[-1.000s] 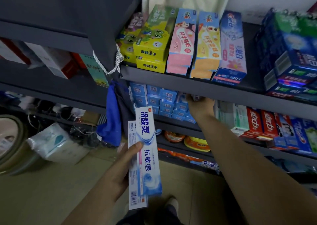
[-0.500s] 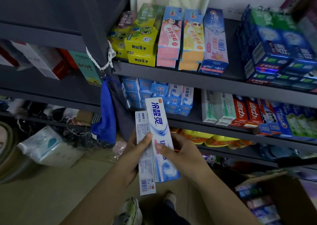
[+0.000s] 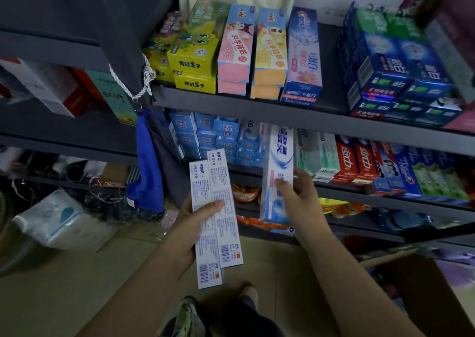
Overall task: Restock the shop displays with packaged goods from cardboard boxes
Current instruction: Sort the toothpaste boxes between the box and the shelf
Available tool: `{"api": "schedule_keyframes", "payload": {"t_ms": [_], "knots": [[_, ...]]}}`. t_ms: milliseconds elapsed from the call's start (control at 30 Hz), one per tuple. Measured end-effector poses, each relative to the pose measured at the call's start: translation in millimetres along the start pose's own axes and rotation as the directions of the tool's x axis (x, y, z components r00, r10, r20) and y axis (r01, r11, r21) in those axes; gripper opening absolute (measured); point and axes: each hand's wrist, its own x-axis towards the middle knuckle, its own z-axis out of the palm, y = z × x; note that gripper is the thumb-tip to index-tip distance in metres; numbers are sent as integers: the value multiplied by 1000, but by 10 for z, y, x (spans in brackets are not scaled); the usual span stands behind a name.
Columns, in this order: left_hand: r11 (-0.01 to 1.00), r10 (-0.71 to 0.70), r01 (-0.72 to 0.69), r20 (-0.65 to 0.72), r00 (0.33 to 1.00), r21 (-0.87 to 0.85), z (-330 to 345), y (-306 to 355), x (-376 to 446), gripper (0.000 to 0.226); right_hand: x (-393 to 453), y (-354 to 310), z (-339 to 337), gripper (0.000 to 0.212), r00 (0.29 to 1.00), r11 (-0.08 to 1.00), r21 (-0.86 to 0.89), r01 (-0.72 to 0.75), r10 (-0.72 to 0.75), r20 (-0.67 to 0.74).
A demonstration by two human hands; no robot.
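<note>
Partly done: right hand (image 3: 299,200) pinches one toothpaste box (image 3: 279,172) just in front of the middle shelf (image 3: 339,186), left hand (image 3: 190,230) grips two more boxes (image 3: 216,218) below it, cardboard box (image 3: 421,293) not yet emptied.

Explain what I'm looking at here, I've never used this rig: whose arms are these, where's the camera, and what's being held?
There is no robot here: the arms belong to a person, and the single camera sits on their head, looking forward and down. So you see the shop shelves as they see them.

The left hand holds two white toothpaste boxes side by side, printed backs and barcodes facing the camera. The right hand grips one blue-and-white toothpaste box, upright, its top end level with the middle shelf, in front of a stack of small blue boxes there. The top shelf carries colourful children's toothpaste cartons. An open cardboard box shows at bottom right.
</note>
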Motion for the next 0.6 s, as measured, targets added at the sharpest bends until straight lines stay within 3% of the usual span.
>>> {"api": "schedule_keyframes", "payload": {"t_ms": [200, 400, 600], "knots": [[1000, -20, 20, -12, 1000, -7, -6, 22, -61, 31, 768, -65, 84, 38, 998, 995, -93, 20, -25, -50], [1000, -15, 15, -24, 1000, -10, -39, 39, -85, 38, 1083, 71, 135, 53, 999, 999, -46, -21, 19, -36], [1000, -18, 17, -43, 999, -18, -48, 10, -72, 53, 1254, -62, 146, 43, 1000, 1000, 21, 14, -14, -18]]}}
